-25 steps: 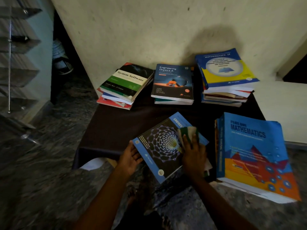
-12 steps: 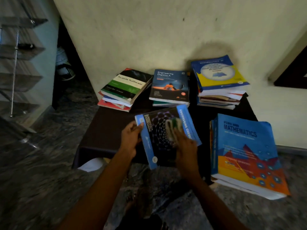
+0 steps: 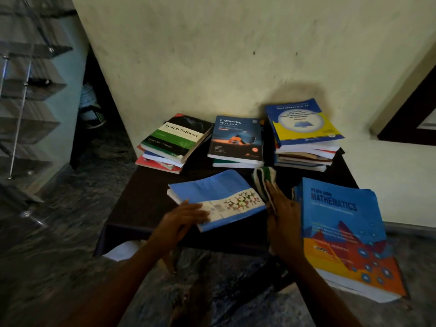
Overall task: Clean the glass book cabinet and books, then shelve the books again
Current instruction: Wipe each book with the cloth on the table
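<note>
— Where are our hands?

— Our left hand (image 3: 181, 218) lies flat, fingers relaxed, on the near left corner of the blue paperback book with a white molecule band (image 3: 219, 197). Our right hand (image 3: 283, 218) clutches the green-and-white striped cloth (image 3: 263, 179) just beside that book's right edge. We cannot tell whether the cloth touches the book.

— And what is the book lying on?

— It lies closed on the dark brown table (image 3: 146, 197), towards the near side. Just right of our right hand we see the large blue-and-orange Mathematics book (image 3: 342, 232), overhanging the table's edge. Along the wall stand three piles: the green-and-black System Software pile (image 3: 177, 140), the dark blue Engineering Physics pile (image 3: 237, 140) and the blue-and-yellow mathematics pile (image 3: 304, 123).

— And the cabinet?

— The glass shelves (image 3: 28, 90) stand well apart, at far left.
</note>
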